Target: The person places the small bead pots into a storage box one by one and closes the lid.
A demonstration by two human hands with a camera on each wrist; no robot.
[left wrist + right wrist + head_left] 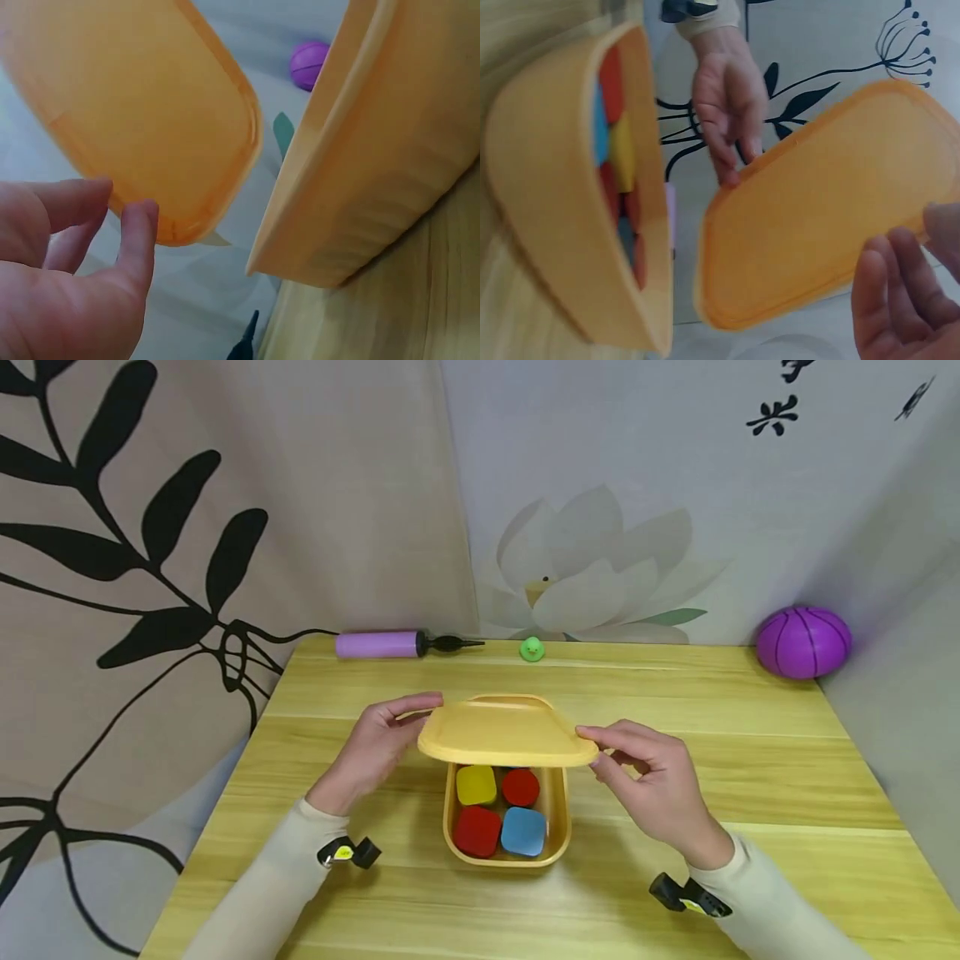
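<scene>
A yellow plastic lid [502, 731] is held tilted above a yellow box [555, 814] on the table. My left hand [378, 743] pinches the lid's left edge between thumb and fingers, as the left wrist view shows. At the opposite edge, the right hand [652, 781] grips the lid with thumb and fingertips. Inside the box lie a yellow block [476, 785], a red round block [521, 787], a red square block [477, 832] and a blue block [523, 832]. The lid hides the back of the box in the head view; more blocks show in the right wrist view.
Along the table's back edge lie a purple hand pump [378, 645] with a black nozzle and a small green toy [532, 649]. A purple ball [803, 642] sits in the back right corner. A patterned curtain [360, 510] hangs behind the wooden table [750, 768].
</scene>
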